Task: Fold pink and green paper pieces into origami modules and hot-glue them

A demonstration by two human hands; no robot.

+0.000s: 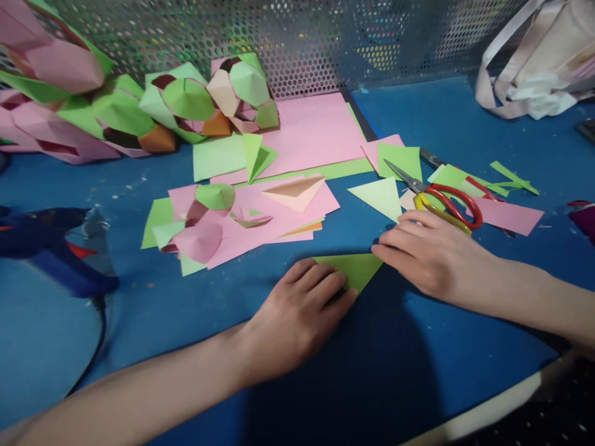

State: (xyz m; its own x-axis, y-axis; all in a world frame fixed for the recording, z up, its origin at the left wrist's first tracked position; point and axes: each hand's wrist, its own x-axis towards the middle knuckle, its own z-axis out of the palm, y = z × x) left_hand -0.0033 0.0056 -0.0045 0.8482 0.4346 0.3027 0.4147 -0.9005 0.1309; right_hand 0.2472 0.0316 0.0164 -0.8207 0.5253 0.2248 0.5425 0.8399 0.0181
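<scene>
A green sheet of paper folded into a triangle lies on the blue table in front of me. My left hand holds its left part down, fingers bent over it and the thumb at its lower edge. At the right corner of the triangle, my right hand has its fingers closed, thumb and forefinger tips on the paper. Just beyond that hand are scissors with red and yellow handles, blades partly apart, and a pale green paper triangle. The undersides of my fingers are hidden.
A blue glue gun with a cord lies at left. Pink and green paper sheets, cut pieces and folded paper shapes spread across the back. A perforated metal panel stands behind. A pale bag is at upper right.
</scene>
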